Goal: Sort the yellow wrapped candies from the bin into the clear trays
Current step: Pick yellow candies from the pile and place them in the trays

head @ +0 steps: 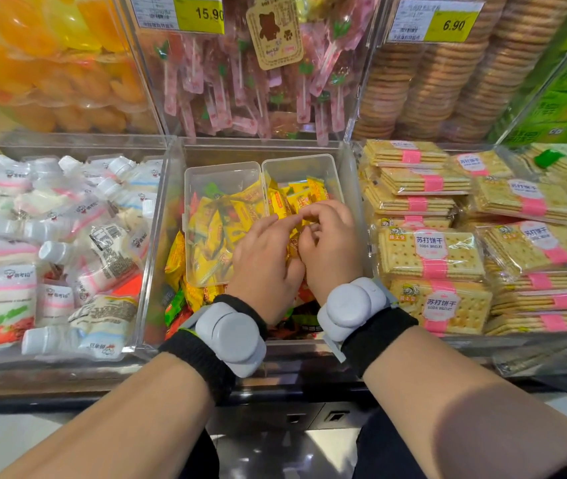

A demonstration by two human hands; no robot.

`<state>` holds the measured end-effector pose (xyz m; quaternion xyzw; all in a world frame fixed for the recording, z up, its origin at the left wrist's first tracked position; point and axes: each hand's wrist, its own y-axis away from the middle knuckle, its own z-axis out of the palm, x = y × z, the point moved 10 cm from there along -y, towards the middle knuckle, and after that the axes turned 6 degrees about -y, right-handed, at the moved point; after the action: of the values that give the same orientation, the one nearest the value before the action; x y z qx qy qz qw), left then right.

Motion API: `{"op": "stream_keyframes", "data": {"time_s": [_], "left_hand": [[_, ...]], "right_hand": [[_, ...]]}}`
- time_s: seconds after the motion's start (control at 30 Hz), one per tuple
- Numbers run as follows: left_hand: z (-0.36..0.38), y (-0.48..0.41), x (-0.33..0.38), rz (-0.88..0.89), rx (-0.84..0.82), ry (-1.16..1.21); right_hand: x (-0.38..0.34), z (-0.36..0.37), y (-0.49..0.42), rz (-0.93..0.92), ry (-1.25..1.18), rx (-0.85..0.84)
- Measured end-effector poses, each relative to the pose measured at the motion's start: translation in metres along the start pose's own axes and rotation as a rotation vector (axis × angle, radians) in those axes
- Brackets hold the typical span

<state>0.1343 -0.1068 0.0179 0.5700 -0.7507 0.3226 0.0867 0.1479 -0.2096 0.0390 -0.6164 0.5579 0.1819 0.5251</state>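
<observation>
Over right tray (330, 167) | both hands curled, fingertips pinching yellow candies (295, 198)

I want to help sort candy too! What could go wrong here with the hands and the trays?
Both trays already look heaped, so more yellow candies might slide over the rim back into the bin. The left hand and right hand are crowded together over one spot and could knock a candy loose.

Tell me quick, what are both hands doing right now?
Left hand: fingers curled over the yellow candies; whether it grips one cannot be told.
Right hand: fingers curled at the right clear tray; grip cannot be told.
</observation>
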Motion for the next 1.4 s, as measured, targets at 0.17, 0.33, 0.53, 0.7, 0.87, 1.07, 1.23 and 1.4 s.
{"op": "stream_keyframes", "data": {"time_s": [0.17, 0.33, 0.53, 0.7, 0.87, 1.07, 1.23, 1.4], "left_hand": [[0.008, 0.0, -0.001, -0.011, -0.04, -0.069], [0.01, 0.002, 0.0, -0.001, -0.059, -0.092], [0.011, 0.003, 0.0, 0.004, -0.072, -0.082], [0.009, 0.003, 0.002, 0.018, -0.075, -0.064], [-0.004, 0.007, 0.008, 0.029, -0.015, -0.08], [-0.021, 0.014, 0.0, -0.006, 0.045, -0.107], [-0.039, 0.023, -0.02, -0.077, 0.079, -0.118], [-0.061, 0.029, -0.034, -0.042, 0.113, -0.232]], "right_hand": [[0.009, 0.012, -0.001, 0.045, 0.058, -0.085], [0.015, 0.02, -0.002, 0.074, 0.124, -0.17], [0.015, 0.022, 0.0, 0.063, 0.18, -0.218], [0.009, 0.02, 0.001, 0.032, 0.132, -0.202], [-0.003, 0.018, 0.002, -0.027, 0.079, -0.185], [-0.019, 0.02, 0.01, -0.146, 0.12, -0.191], [-0.039, 0.028, 0.024, -0.31, 0.145, -0.219], [-0.046, 0.035, 0.032, -0.428, 0.14, -0.271]]}}
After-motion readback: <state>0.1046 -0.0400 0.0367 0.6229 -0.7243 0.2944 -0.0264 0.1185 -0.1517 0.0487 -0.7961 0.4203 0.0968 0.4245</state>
